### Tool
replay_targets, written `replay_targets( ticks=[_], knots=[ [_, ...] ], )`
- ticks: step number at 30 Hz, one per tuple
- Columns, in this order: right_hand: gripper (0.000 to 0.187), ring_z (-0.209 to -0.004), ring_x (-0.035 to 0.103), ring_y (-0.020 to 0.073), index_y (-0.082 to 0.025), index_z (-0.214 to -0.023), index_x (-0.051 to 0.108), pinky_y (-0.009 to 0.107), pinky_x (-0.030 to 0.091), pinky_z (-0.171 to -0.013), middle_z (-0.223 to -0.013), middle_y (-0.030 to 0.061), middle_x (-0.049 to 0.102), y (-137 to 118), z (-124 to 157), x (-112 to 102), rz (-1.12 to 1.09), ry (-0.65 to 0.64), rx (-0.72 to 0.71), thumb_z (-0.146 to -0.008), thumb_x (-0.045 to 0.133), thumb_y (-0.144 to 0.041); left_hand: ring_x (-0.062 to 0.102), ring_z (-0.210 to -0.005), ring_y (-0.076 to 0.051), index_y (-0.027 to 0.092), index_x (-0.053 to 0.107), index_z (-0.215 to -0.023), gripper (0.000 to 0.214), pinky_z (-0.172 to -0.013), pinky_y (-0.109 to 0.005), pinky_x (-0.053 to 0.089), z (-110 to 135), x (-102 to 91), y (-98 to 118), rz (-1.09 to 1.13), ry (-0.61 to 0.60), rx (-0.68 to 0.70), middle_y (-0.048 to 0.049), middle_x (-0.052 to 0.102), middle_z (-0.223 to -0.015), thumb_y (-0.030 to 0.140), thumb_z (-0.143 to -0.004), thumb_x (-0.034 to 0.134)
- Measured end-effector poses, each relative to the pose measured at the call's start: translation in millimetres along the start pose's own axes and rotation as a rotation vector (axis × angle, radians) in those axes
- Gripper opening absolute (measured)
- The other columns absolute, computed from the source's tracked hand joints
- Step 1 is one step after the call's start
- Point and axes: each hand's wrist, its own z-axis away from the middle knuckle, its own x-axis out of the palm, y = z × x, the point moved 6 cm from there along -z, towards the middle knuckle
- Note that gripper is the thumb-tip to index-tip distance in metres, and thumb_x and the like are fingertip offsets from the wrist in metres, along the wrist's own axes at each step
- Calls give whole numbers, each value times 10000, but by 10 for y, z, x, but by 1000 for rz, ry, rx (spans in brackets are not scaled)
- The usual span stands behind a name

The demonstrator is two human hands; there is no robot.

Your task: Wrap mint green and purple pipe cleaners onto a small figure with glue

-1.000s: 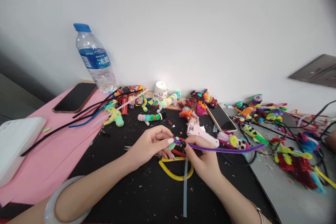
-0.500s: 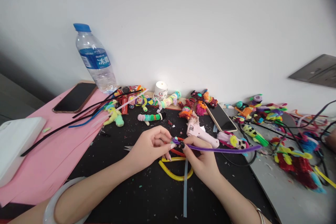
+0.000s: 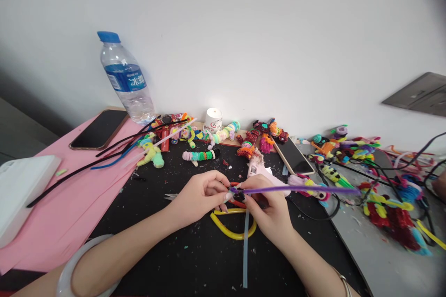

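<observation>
Both hands meet over the black mat [image 3: 181, 250] near the middle of the view. Between thumb and fingers, my right hand [image 3: 270, 206] pinches a purple pipe cleaner [image 3: 299, 189], whose long free end sticks out to the right. My left hand [image 3: 205, 195] is closed on the pipe cleaner's other end, where a small dark and purple bit shows, mostly covered by fingertips. Below the hands lie scissors with yellow and red handles [image 3: 232, 234], their blade tips showing left of my left hand. A clear glue stick [image 3: 245, 255] lies beside them.
Behind my right hand lies a pink glue gun [image 3: 261, 171]. Several pipe cleaner figures [image 3: 198, 155] line the back and right. A phone [image 3: 294, 155], another phone [image 3: 99, 129], a water bottle [image 3: 127, 79], a paper cup [image 3: 213, 119] and a white box [image 3: 26, 195] stand or lie around.
The purple pipe cleaner's free end has swung slightly up and farther right, now nearly straight. My right fingers have shifted a little along it; my left hand stays almost in place.
</observation>
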Motion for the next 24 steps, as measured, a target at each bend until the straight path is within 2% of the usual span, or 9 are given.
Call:
replay_targets(
  ticks=[3,10,15,21,24],
  knots=[
    [163,-828,592,189,-220,-900,629,330,470,-739,-850,44,636,-28,-36,11,-38,-32,-21,-833,528,-110,652,-627,-149,148,532,-873,213,-643,-289,518,-3,10,-2,-16,-23,-4,-41,675,-771,269,-747,652],
    [133,-746,633,184,-213,-821,646,303,502,-659,-787,39,678,81,-18,20,-81,23,94,-830,539,-135,604,-605,-120,148,564,-865,231,-599,-245,489,-1,-10,13,-110,6,31,-18,643,-738,246,-699,691],
    [101,-711,640,173,-204,-807,653,277,511,-608,-788,41,690,164,13,22,-149,47,203,-826,561,-168,601,-626,-126,160,541,-889,273,-568,-236,485,-7,-60,-7,-68,77,38,-20,651,-763,256,-691,702],
    [80,-683,627,158,-200,-765,657,266,517,-614,-749,26,677,162,1,6,-185,53,235,-783,606,-142,627,-706,-136,146,555,-794,218,-658,-240,483,-16,-116,20,-26,147,62,-10,653,-749,206,-665,721],
    [82,-692,625,159,-203,-749,641,269,512,-614,-762,27,670,143,-10,6,-205,52,210,-771,614,-129,608,-683,-131,149,571,-773,182,-647,-240,478,-1,-148,49,-65,189,91,1,637,-722,226,-683,710]
  ],
)
